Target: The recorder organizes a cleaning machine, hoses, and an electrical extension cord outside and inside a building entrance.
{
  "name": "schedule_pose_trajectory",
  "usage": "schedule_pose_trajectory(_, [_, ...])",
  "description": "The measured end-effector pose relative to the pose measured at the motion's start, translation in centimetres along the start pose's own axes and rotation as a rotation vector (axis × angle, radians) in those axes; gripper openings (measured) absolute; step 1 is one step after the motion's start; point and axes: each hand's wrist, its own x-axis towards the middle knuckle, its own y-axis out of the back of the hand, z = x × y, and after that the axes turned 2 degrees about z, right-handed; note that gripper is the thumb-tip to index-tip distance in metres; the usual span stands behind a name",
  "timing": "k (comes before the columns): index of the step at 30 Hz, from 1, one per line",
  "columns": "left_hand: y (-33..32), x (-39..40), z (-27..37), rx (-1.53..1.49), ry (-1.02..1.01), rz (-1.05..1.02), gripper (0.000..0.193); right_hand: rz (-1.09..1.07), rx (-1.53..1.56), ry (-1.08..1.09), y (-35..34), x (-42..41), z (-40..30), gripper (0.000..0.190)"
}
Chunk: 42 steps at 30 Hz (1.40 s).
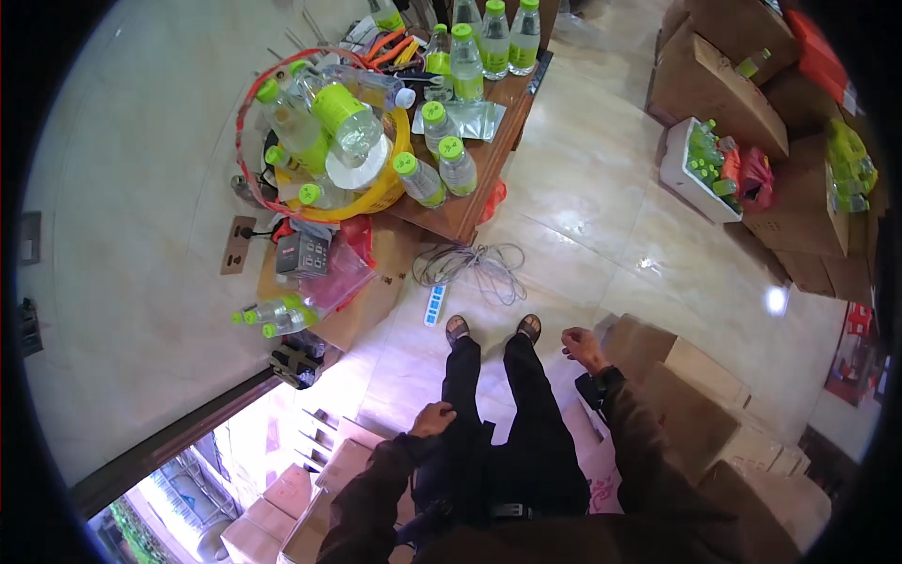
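My left hand (433, 420) hangs by my left thigh with its fingers curled in and nothing seen in it. Out to the right, my right hand (583, 349) is half curled over the floor near a cardboard box (641, 342), and I see nothing in it. In front of my feet lie a coil of grey cable (476, 268) and a white and blue power strip (435, 304). Ahead is a wooden table (486, 169) bearing several clear bottles with green caps (458, 166). A yellow plastic basket (398, 151) holds more bottles and a white roll (361, 166).
Stacked cardboard boxes (694, 405) stand close on my right, with more boxes (268, 518) behind on the left. At far right, a white foam box (680, 169) of bottles sits by a carton pile (719, 92). A small printed box (301, 254) stands left of the table.
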Motion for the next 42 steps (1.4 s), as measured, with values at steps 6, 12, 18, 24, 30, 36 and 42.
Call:
schedule_pose_trajectory(6, [-4.4,2.0,0.0,0.162,0.124,0.134,0.065,-0.065,-0.172,0.044,-1.2,7.3,2.2,0.039])
schedule_pose_trajectory(12, [-5.1,3.1,3.5,0.402,0.108,0.25,0.078,0.151,-0.64,0.451,-6.2,18.0,6.3,0.048])
schedule_pose_trajectory(18, [-3.2,4.3,2.1,0.404,0.152,0.307,0.08,0.151,-0.552,0.216,-14.2,26.7,7.4,0.067])
schedule_pose_trajectory(24, [-2.1,6.9,1.4,0.372,0.138,0.392,0.082,0.109,-0.526,0.186,-20.2,34.2,11.4,0.077])
schedule_pose_trajectory(30, [-1.5,7.6,1.3,0.39,0.178,0.375,0.081,-0.231,-0.138,-0.029,-25.6,34.2,10.4,0.077])
schedule_pose_trajectory(36, [-1.4,7.8,1.4,0.374,0.101,0.388,0.082,-0.358,0.332,-0.197,-27.1,31.8,9.7,0.053])
schedule_pose_trajectory(42, [-0.9,7.2,0.3,0.394,0.178,0.382,0.081,-0.046,0.116,-0.105,-29.9,30.6,10.0,0.078])
